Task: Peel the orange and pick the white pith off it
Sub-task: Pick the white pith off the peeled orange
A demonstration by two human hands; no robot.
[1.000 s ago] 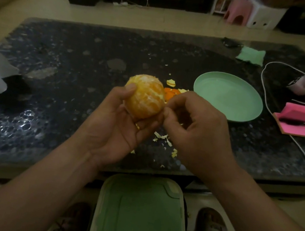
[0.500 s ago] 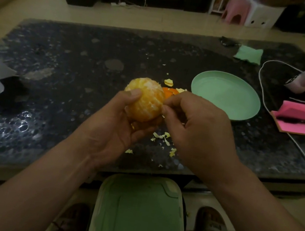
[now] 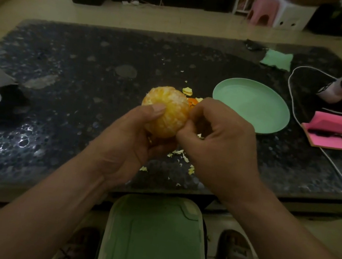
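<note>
Left hand (image 3: 133,143) cupped the peeled orange (image 3: 166,110) above the table (image 3: 69,94), thumb pressed on top. Right hand (image 3: 219,144) had fingers curled, pinching at pith on its right side. Risk: nails digging too deep could tear a segment; juice would make it slip.

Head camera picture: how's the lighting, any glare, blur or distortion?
Head view: dim overall, colours muted; small glare spots on the dark table at left; wide-angle bending curves the table's edges; the orange is fairly sharp, the far background soft.
</note>
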